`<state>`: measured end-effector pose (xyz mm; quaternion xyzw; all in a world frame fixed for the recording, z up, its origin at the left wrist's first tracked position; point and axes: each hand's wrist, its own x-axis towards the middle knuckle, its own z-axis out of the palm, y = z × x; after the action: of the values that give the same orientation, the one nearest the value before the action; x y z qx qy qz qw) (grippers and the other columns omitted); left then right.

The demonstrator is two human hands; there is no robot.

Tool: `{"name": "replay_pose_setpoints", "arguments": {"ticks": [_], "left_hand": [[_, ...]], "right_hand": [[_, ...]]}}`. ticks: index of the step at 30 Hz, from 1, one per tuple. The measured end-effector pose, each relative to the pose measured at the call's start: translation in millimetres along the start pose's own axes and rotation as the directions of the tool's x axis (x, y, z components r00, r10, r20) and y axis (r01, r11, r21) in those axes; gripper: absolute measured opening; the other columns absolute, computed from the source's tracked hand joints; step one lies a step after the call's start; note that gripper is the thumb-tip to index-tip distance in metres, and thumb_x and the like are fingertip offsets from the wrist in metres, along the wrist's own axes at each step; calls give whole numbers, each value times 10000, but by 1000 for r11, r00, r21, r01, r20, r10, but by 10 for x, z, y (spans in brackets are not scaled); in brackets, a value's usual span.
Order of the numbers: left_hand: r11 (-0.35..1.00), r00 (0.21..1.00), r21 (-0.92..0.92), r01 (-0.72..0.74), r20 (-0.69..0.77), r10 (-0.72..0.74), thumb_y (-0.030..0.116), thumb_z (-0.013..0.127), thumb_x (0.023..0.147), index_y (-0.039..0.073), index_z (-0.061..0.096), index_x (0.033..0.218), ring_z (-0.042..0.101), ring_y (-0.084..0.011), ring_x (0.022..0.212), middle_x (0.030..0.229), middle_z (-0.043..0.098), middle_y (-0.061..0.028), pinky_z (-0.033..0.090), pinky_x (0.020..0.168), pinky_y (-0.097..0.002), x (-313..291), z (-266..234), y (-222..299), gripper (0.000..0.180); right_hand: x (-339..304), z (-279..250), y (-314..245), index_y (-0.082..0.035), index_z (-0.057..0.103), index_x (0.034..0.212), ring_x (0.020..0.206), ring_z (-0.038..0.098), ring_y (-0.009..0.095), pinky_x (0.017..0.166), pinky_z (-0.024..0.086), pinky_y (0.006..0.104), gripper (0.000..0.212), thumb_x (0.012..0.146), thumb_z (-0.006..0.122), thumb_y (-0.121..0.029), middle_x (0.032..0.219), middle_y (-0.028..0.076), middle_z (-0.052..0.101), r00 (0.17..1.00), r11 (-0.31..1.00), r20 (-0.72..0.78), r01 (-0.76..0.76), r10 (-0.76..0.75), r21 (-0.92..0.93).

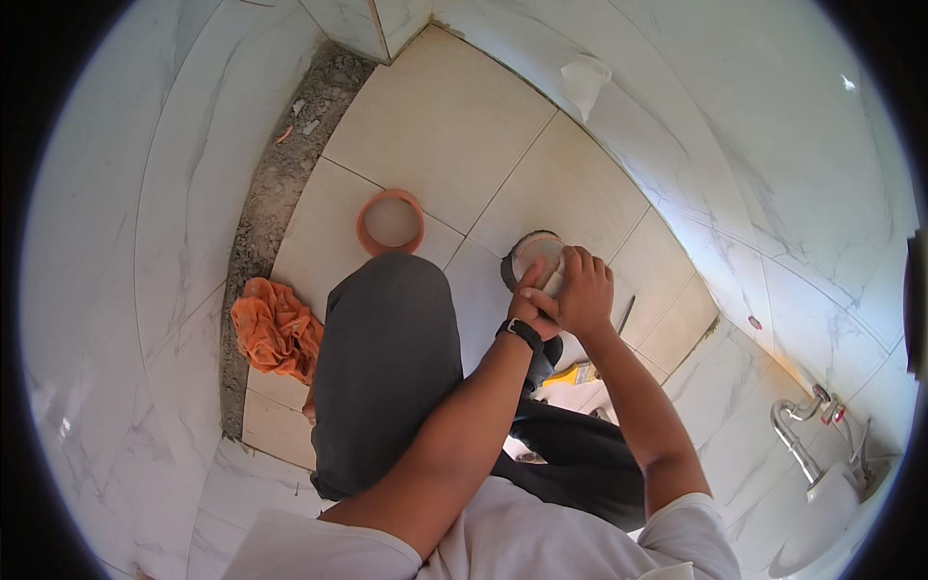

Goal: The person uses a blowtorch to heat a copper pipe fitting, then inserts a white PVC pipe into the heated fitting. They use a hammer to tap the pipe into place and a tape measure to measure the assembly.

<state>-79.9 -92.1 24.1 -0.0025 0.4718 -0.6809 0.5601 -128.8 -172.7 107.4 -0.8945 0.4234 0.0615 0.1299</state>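
My left hand (532, 304), with a dark watch on its wrist, meets my right hand (586, 295) at the near right side of a round, dark-rimmed container (509, 274) with pale contents. The left thumb points up over the pale surface, and its other fingers are mostly hidden. My right fingers are bent and pressed together at the container's right edge. Whatever lies between the two hands is too covered to make out. To their left stands an orange round bowl (419, 240) holding greyish-white material.
A crumpled orange cloth (275, 329) lies left of my bent knee (391, 329). A yellow-handled brush (572, 374) and a thin dark tool (627, 311) lie near my right forearm. Rough bare concrete (275, 174) borders the floor tiles (440, 106) at left. A metal pipe (797, 440) sticks out at right.
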Motion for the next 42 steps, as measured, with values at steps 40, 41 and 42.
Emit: {"name": "replay_pose_setpoints", "arguments": {"ticks": [40, 41, 42], "left_hand": [[902, 904, 340, 268, -412, -113, 381, 692, 926, 88, 543, 1307, 642, -223, 1132, 1246, 637, -105, 546, 966, -377, -12, 224, 460, 504], [898, 906, 347, 271, -406, -116, 396, 694, 921, 100, 546, 1306, 641, -229, 1132, 1252, 636, -104, 541, 969, -394, 6, 256, 470, 507], [893, 909, 358, 274, -401, -119, 412, 695, 917, 112, 549, 1304, 640, -235, 1132, 1259, 635, -102, 535, 972, -411, 11, 287, 479, 511]], "right_hand": [[-167, 478, -256, -6, 609, 1158, 966, 637, 382, 838, 501, 444, 728, 754, 751, -594, 1126, 172, 669, 860, 905, -282, -395, 425, 160], [-155, 486, -254, -4, 608, 1162, 972, 636, 384, 837, 502, 447, 732, 756, 749, -596, 1125, 174, 668, 853, 902, -292, -401, 432, 161], [-152, 484, -258, -11, 608, 1161, 951, 633, 380, 820, 503, 446, 735, 751, 747, -605, 1128, 167, 665, 856, 907, -300, -393, 422, 153]]}}
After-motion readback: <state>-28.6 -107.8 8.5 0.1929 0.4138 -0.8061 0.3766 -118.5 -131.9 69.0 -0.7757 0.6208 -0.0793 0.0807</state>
